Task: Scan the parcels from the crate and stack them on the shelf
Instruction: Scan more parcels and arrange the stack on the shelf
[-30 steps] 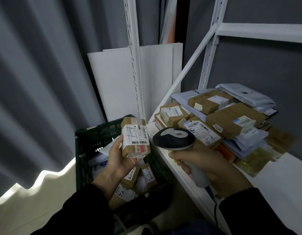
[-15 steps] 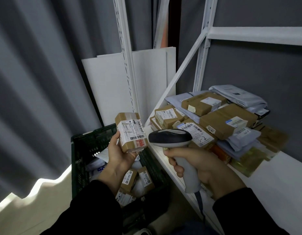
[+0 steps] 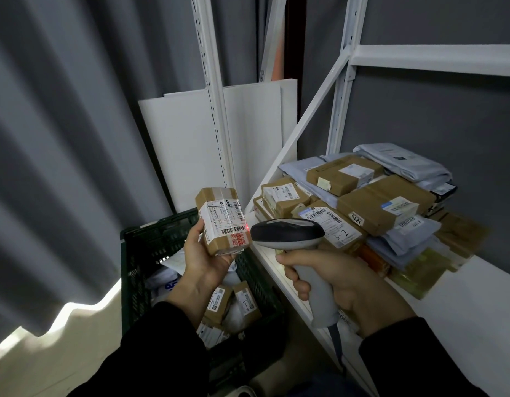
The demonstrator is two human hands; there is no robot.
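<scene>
My left hand [image 3: 203,259] holds a small brown cardboard parcel [image 3: 222,220] with a white label and barcode facing me, above the dark green crate [image 3: 139,253]. My right hand [image 3: 342,287] grips the grey handle of a barcode scanner [image 3: 288,234]. The scanner's dark head sits right next to the parcel's label, and a small red light spot shows on the label's edge. Inside the crate lie several more brown parcels [image 3: 233,303] and white bags. The white shelf [image 3: 463,305] on the right carries a pile of brown boxes and grey mailers [image 3: 371,202].
White shelf uprights [image 3: 213,110] and a diagonal brace [image 3: 305,121] rise beside the crate. White boards [image 3: 185,150] lean behind them. A grey curtain [image 3: 61,138] hangs on the left. A bare stretch of shelf lies in front of the pile, to the right.
The scanner head has come closer to the parcel's label, and a red light spot now shows on it. The parcel stays in my left hand.
</scene>
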